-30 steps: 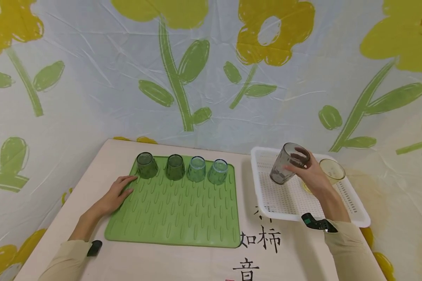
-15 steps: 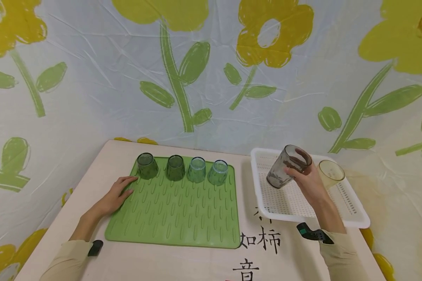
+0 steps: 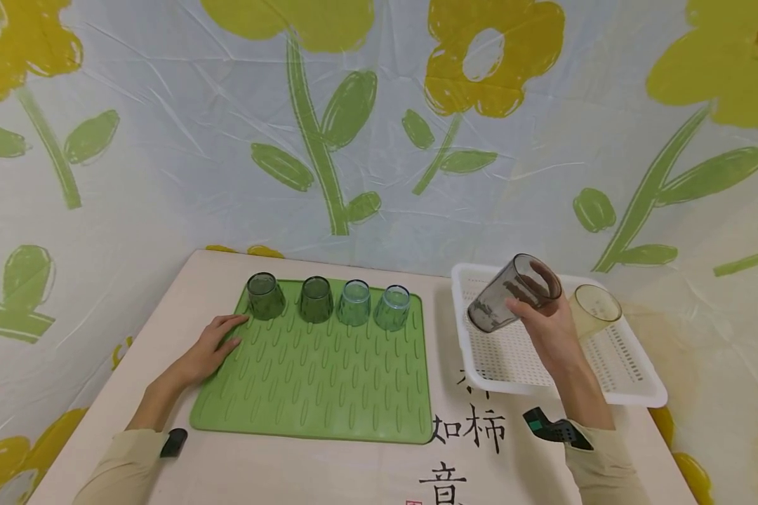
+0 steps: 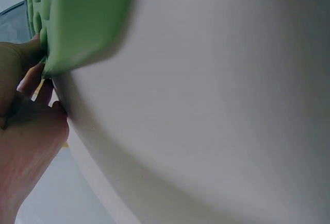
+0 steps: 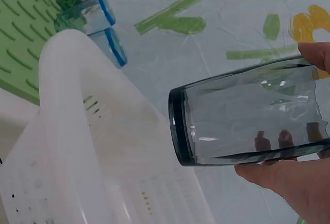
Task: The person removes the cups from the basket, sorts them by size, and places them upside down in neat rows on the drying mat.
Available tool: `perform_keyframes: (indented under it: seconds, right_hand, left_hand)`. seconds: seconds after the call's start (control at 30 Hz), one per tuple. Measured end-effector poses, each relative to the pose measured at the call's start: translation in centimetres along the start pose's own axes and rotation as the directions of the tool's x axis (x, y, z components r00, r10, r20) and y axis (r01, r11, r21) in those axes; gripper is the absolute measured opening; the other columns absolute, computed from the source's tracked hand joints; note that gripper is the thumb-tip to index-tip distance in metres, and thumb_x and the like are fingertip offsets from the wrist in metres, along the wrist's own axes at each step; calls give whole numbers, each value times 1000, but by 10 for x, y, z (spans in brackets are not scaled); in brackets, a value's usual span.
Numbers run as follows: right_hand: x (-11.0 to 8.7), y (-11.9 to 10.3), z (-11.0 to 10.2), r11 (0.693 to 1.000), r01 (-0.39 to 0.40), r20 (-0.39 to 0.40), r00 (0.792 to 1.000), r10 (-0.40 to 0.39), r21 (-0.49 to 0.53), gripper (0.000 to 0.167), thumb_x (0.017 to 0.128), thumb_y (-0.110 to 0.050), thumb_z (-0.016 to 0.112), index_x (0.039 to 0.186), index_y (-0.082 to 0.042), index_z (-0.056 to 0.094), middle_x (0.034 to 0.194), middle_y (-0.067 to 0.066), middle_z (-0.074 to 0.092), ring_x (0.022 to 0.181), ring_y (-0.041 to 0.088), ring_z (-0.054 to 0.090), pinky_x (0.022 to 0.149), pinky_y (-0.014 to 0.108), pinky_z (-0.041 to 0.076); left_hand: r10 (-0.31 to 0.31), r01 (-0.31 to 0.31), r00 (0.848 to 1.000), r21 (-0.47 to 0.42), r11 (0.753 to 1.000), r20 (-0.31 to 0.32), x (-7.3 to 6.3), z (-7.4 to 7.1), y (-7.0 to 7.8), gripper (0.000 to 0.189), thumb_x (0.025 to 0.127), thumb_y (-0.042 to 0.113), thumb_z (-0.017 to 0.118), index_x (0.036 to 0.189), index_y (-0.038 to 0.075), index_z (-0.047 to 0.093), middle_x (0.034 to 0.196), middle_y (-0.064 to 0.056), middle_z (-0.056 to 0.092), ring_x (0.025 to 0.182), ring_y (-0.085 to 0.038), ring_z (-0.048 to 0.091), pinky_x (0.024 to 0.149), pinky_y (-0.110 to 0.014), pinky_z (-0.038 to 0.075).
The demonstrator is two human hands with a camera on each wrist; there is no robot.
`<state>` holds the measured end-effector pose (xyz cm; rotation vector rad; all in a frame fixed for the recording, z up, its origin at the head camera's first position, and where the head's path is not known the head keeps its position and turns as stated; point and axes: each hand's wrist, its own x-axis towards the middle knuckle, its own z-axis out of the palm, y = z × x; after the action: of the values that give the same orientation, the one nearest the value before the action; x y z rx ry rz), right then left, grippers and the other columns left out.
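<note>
In the head view my right hand (image 3: 551, 332) grips a smoky grey glass tumbler (image 3: 496, 303) near its rim, over the white basket (image 3: 512, 384). The tumbler leans, its thick base pointing down and left. From the right wrist camera, the fingers show through the clear wall of the tumbler (image 5: 242, 116). My left hand (image 3: 210, 348) rests at the left edge of a green ridged mat (image 3: 316, 379), fingers relaxed. Along the mat's far edge, upside down in a row, stand two dark green glasses (image 3: 316, 300) and two light blue glasses (image 3: 392, 308).
A pale yellow glass (image 3: 596, 308) stands in the basket's right part, partly hidden by my right hand. The table (image 3: 303, 473) has a pale cloth with black characters. Behind it hangs a flowered fabric backdrop (image 3: 215, 105).
The grey tumbler has tilted further, its base swinging left toward the basket's left wall. My right wrist has shifted slightly left. The left hand has stayed at the mat.
</note>
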<state>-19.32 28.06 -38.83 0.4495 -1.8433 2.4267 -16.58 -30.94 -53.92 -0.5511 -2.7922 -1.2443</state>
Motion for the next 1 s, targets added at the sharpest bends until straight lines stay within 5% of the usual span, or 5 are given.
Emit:
perform_keyframes:
  seconds: [0.6,1.0]
  right_hand:
    - [-4,17,37,999,-2,-33,999,3,36,79,91,20,53,159,-15,33,146,9,44,136,24,47,107,27,47]
    - [-4,38,64,997,0,-3,1000,0,76,82,90,21,55,160,-11,28,142,6,48,134,23,51,111,33,46]
  left_hand:
    - [-10,10,1000,28,1000,-12,4,1,5,43,102,-6,55,143,-16,44,143,-40,38,134,-59,34,106,-73,32]
    - [-66,70,996,81,994,-57,9,4,31,42,103,1,58,140,-17,48,138,-41,49,130,-59,43,106,-69,38]
